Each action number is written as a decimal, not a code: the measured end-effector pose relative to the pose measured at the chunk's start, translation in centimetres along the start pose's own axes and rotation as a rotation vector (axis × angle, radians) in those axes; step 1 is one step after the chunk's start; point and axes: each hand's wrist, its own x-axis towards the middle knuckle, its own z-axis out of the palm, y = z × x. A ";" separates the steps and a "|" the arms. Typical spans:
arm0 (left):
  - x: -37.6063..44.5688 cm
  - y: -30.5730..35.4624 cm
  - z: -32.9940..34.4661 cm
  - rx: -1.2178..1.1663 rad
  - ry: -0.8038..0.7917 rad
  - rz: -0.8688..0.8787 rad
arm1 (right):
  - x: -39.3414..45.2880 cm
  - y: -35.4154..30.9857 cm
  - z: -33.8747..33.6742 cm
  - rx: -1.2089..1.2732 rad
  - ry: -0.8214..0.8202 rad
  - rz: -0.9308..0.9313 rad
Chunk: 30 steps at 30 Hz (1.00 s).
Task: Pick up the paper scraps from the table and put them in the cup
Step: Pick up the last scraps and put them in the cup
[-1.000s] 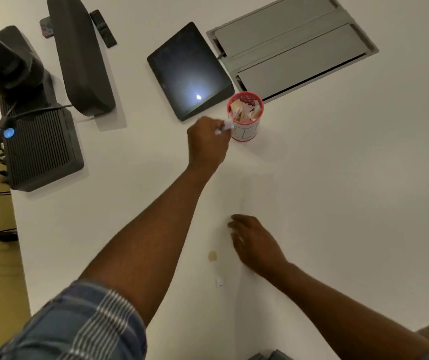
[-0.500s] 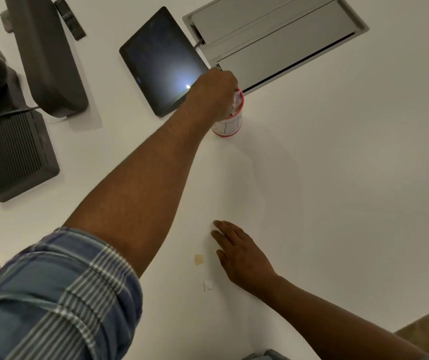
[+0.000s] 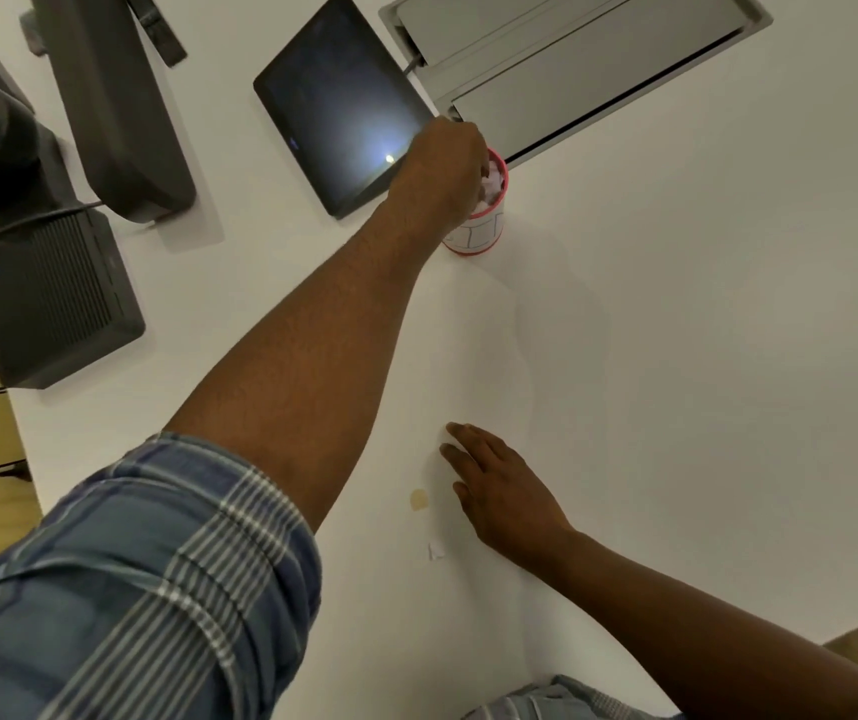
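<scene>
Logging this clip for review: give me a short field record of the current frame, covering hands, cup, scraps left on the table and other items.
left hand: over the cup's mouth, fingers hidden, grip unclear
right hand: flat on the table, fingers straight
cup: upright, red rim, paper inside
scraps left: tan scrap and white scrap, both beside the right hand
table: white
other items: tablet, dark screen, beside the cup; grey floor-box panel behind the cup
</scene>
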 end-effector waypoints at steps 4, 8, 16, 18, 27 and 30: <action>-3.9 -1.6 -0.3 -0.249 0.316 -0.086 | -0.1 -0.6 0.2 0.026 -0.021 -0.056; -11.9 -3.9 3.5 -0.489 0.522 -0.134 | -0.6 -1.9 0.2 0.076 -0.114 -0.206; -28.0 -5.2 14.8 -0.669 0.285 -0.441 | -2.1 -3.4 0.0 -0.095 -0.209 -0.400; -30.9 -4.4 16.5 -0.675 0.253 -0.483 | -2.6 -3.6 0.0 -0.155 -0.113 -0.465; -36.1 -0.7 18.9 -0.669 0.104 -0.442 | -3.6 -4.6 -0.3 -0.211 -0.213 -0.263; -36.0 -0.2 18.8 -0.681 0.089 -0.413 | -3.2 -4.2 -0.5 -0.048 -0.155 -0.059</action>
